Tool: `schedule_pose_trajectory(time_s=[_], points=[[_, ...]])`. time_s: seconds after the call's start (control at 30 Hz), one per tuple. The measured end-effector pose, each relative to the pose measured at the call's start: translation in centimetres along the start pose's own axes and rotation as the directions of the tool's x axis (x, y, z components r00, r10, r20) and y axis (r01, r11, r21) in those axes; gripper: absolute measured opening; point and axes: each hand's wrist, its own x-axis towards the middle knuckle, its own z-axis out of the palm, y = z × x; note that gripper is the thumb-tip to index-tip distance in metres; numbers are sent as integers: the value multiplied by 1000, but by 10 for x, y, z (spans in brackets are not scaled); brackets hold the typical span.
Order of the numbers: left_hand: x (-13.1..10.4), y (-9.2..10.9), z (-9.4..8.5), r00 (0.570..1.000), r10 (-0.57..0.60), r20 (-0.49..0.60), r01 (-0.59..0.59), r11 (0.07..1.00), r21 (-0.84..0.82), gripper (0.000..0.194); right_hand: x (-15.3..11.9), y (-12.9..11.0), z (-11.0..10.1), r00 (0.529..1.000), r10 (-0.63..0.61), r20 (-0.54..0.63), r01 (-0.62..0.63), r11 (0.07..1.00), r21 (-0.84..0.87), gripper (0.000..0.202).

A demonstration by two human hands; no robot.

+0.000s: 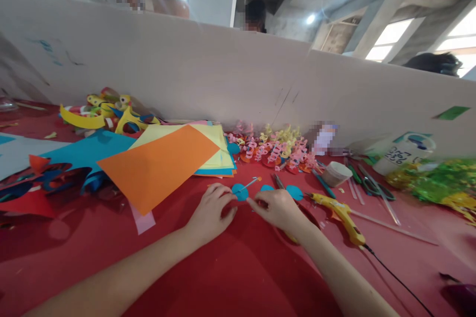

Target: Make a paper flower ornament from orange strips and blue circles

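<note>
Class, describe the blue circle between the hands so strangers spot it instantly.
On the red table, find the orange sheet. Right of it, a blue circle is between the left hand and right hand. Unlike the other blue circles farther right, it has a thin stick slanting from it.

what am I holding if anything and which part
Left hand and right hand are at opposite edges of a blue disc; whether they grip it cannot be told.
</note>
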Motion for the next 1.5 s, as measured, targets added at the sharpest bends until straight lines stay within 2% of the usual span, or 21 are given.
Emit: schedule_pose_trajectory(time_s=[0.07, 0.13, 0.33, 0.5, 0.8, 1.0, 1.23, 1.37, 1.5], points=[[-1, 0, 1, 1000, 7, -2, -7, 1000, 5, 22, 2, 3, 2, 994, 88, 70, -94, 992, 84, 25], [-2, -1, 3, 1000, 7, 7, -7, 1000, 24, 26, 4, 5, 4, 987, 131, 92, -147, 969, 199, 17], [-5, -4, 5, 997, -8, 77, 1, 997, 78, 34, 8, 3, 12, 974, 223, 35, -218, 889, 404, 25], [-4, -3, 4, 993, 15, 119, -22, 998, 62, 34, 11, 1, 17, 963, 266, 37, -247, 825, 508, 18], [-1, 2, -1, 985, 41, 168, -42, 999, -2, 36, 12, 4, 20, 946, 320, 50, -302, 819, 488, 11], [0, 4, -3, 981, 34, 190, -33, 999, -5, 37, 15, 4, 28, 965, 262, 25, -249, 879, 406, 17], [0, 4, -2, 972, 5, 233, -16, 999, 46, 39, 14, 6, 34, 968, 252, 11, -242, 912, 330, 20], [-2, 3, 0, 973, 7, 231, -24, 997, 75, 47, 13, 4, 32, 970, 241, 16, -232, 913, 335, 19], [-3, 3, 1, 957, 17, 288, -54, 991, 121, 48, 13, 3, 32, 971, 238, 6, -228, 921, 317, 16]])
